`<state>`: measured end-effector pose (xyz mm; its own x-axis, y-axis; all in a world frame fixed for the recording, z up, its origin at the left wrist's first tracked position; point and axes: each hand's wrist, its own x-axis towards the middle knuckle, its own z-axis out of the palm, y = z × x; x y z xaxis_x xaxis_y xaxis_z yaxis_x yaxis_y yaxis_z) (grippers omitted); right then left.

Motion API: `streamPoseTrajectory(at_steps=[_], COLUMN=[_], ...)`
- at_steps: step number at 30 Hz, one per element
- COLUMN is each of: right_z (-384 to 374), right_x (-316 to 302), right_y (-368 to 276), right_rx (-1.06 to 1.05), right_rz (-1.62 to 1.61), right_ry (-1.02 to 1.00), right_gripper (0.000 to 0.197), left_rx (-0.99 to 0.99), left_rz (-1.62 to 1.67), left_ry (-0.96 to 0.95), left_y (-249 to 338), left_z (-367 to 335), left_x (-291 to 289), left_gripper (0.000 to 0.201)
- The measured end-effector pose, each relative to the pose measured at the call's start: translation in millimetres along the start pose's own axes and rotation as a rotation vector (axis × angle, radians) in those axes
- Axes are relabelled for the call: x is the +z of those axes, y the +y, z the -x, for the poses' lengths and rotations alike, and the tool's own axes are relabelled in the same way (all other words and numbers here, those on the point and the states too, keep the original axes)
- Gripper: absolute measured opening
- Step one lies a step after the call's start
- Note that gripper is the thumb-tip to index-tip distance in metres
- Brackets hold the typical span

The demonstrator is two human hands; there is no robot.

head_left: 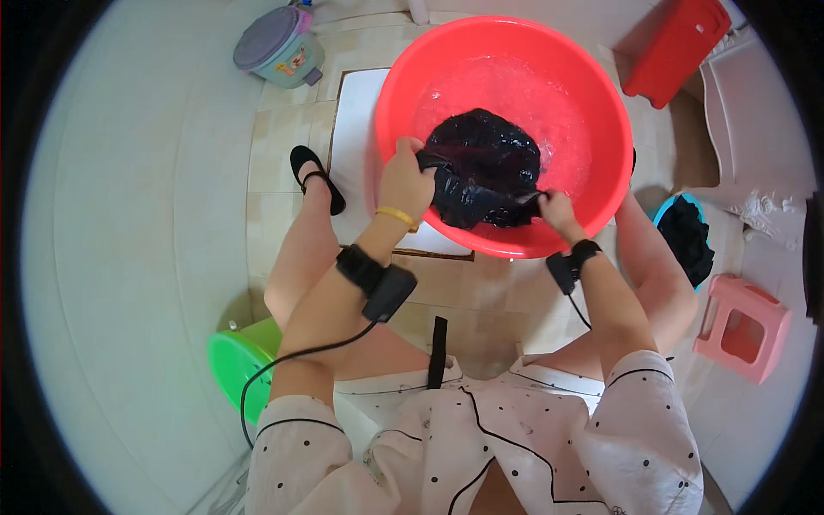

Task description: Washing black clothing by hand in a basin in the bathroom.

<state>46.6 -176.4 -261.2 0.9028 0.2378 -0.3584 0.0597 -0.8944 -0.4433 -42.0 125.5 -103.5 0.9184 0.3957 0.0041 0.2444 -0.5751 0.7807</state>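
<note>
left hand (405, 178): clamped on wet black cloth (485, 167)
right hand (556, 210): gripping cloth too
cloth: in red basin (395, 103)

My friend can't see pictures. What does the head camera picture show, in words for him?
Seen from above, a seated person grips a wet black cloth with the left hand and right hand in a red basin of soapy water on a tiled floor. Around it are a green stool, a pink stool and a red box.
</note>
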Motion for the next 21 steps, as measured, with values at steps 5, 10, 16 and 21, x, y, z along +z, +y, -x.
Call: streamPoseTrajectory(at_steps=[5, 10, 16, 21], right_z=[16.0, 84.0, 86.1, 58.9], right_x=[-75.9, -133.2, -49.6, -12.4], right_y=[-58.8, -160.5, -160.0, -123.2], right_rx=[0.069, -0.327, -0.615, -0.407], right_rz=[-0.915, -1.054, -0.493, -0.562], right_ry=[-0.095, -0.068, 0.129, 0.043], right_gripper=[0.019, 0.027, 0.063, 0.038], left_rx=[-0.108, 0.177, 0.381, 0.161], left_rz=[-0.381, 0.208, 0.333, -0.068], left_ry=[-0.155, -0.128, -0.262, -0.447], left_y=[3.4, 18.7, 48.8, 34.0], left_z=[8.3, 9.1, 41.3, 43.8], left_x=[-5.0, -5.3, 10.3, 10.9], left_gripper=[0.021, 0.017, 0.035, 0.048])
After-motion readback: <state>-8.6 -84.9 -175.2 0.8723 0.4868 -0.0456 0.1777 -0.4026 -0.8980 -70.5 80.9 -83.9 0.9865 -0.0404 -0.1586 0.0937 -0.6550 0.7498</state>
